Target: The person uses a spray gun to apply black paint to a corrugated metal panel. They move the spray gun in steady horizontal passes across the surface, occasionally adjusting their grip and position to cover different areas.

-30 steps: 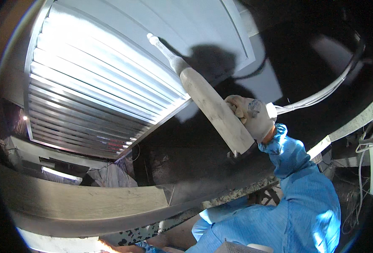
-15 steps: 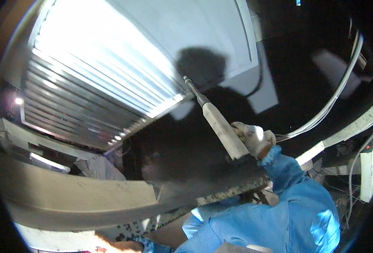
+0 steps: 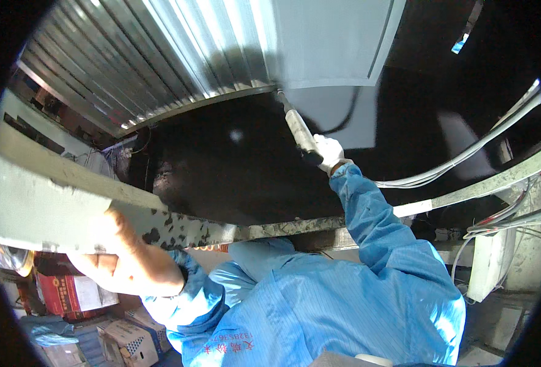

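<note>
A long pale spray gun with a dark rear end and a thin nozzle is in my right hand. That hand wears a white glove and is closed around the gun near its rear. The nozzle points up at the lower edge of a ribbed, shiny metal panel, close to where it meets a smooth grey panel. At the left, my bare left hand grips the edge of a pale ledge, brightly lit. Its thumb lies over the top and its fingers are curled at the edge.
A dark opening lies beyond the speckled ledge. Several pale cables hang in a curve at the right, above a light beam. Below the left ledge are a red box and a patterned carton.
The view has shifted, so the panels sit higher in it. My left hand and more of both blue sleeves have come into sight. The spray gun's nozzle remains near the panel's lower edge.
</note>
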`<move>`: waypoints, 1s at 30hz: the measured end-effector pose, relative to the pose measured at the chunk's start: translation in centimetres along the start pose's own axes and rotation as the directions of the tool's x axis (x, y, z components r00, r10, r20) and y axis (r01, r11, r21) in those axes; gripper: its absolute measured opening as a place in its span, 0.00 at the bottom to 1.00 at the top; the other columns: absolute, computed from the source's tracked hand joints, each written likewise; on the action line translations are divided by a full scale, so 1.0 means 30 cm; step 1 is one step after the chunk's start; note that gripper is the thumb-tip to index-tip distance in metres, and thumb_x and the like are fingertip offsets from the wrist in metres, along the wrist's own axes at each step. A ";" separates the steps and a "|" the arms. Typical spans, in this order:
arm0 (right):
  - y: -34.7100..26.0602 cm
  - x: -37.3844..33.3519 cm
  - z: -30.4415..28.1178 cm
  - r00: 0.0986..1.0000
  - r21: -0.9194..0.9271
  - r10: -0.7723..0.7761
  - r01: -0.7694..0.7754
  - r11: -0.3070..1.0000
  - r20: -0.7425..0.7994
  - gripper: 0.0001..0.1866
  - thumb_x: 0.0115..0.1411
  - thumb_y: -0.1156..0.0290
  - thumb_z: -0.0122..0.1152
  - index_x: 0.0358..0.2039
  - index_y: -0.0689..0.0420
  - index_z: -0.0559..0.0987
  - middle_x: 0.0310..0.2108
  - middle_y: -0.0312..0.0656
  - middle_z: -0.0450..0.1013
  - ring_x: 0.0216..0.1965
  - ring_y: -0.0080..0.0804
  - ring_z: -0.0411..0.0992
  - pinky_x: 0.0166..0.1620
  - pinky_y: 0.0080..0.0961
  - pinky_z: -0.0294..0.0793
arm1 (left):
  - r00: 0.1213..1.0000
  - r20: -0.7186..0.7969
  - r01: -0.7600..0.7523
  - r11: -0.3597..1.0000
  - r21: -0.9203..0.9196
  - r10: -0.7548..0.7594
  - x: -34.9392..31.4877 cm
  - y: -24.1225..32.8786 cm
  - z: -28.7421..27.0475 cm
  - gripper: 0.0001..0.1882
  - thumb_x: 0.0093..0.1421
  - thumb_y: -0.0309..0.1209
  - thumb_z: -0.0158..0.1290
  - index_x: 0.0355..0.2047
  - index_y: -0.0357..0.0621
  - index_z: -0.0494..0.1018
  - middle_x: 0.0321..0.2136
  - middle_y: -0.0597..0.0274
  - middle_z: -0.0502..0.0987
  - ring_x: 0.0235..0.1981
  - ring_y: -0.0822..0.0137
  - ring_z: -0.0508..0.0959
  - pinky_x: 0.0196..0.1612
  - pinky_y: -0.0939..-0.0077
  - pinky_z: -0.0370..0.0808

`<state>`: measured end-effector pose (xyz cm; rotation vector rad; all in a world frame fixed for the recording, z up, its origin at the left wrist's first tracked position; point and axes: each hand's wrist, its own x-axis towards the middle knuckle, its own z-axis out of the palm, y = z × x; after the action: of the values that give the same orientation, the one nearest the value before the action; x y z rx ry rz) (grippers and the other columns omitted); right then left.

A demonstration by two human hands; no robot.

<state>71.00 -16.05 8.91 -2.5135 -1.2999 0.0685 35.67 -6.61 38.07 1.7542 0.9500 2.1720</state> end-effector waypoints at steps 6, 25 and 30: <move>-0.031 0.007 0.015 0.988 0.064 -0.008 0.018 0.998 -0.157 0.25 0.62 0.45 0.51 0.37 0.57 0.78 0.35 0.52 0.78 0.39 0.55 0.77 0.43 0.45 0.76 | 0.992 0.121 0.017 0.942 -0.336 0.025 0.006 -0.001 0.008 0.22 0.61 0.27 0.61 0.54 0.34 0.69 0.43 0.56 0.79 0.40 0.70 0.77 0.47 0.78 0.72; 0.186 0.099 0.215 0.928 0.594 0.081 0.164 0.787 -0.363 0.19 0.68 0.57 0.53 0.38 0.63 0.80 0.25 0.44 0.77 0.22 0.33 0.76 0.22 0.27 0.73 | 0.980 0.188 0.037 0.864 -0.503 0.068 0.018 0.002 0.009 0.19 0.63 0.30 0.61 0.51 0.40 0.69 0.35 0.66 0.77 0.31 0.79 0.73 0.37 0.85 0.70; 0.023 0.023 -0.010 0.918 0.296 0.021 0.105 0.950 -0.395 0.16 0.60 0.61 0.65 0.35 0.63 0.79 0.27 0.50 0.78 0.25 0.43 0.77 0.29 0.32 0.76 | 0.982 0.179 0.031 0.872 -0.488 0.065 0.014 0.009 0.005 0.18 0.63 0.30 0.60 0.51 0.40 0.69 0.33 0.65 0.77 0.29 0.79 0.72 0.33 0.85 0.70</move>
<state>72.00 -15.93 9.06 -2.0907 -1.0799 -0.2175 35.76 -6.55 38.60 1.6696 0.2955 1.9748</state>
